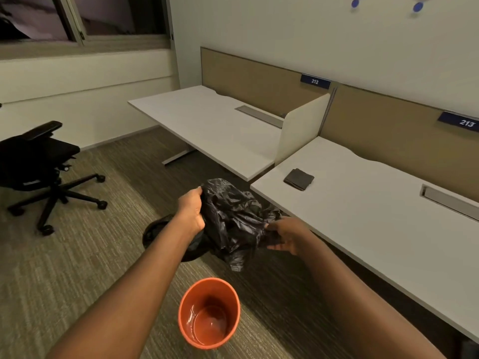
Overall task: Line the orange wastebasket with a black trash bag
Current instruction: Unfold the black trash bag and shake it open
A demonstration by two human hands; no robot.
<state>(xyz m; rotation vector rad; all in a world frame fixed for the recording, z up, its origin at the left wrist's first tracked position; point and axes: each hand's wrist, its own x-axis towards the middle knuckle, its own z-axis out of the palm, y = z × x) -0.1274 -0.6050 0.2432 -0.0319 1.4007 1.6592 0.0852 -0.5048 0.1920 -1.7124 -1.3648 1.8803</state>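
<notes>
A person's left hand was closed in a fist on one edge of a crumpled black trash bag, while the right hand pinched the opposite edge between thumb and fingers, the remaining fingers loosely spread below. Both bare forearms reached forward from the bottom of the head view, holding the bag in the air between them, its glossy plastic bunched and hanging down in folds.

Below the bag and nearer the camera, the orange wastebasket stood upright on the carpeted floor, its mouth open toward the camera and its shiny inside bare of any liner. The bag hung well above and beyond its rim, not touching it. A dark round object, partly hidden behind the left forearm, sat on the floor; what it was could not be told.

To the right, a white table carried a small folded dark item near its front corner. A second white table stood beyond a low divider panel, with blue number plates reading 212 and 213 mounted on the tan partition behind. A black office chair on casters stood at far left beneath a window.
</notes>
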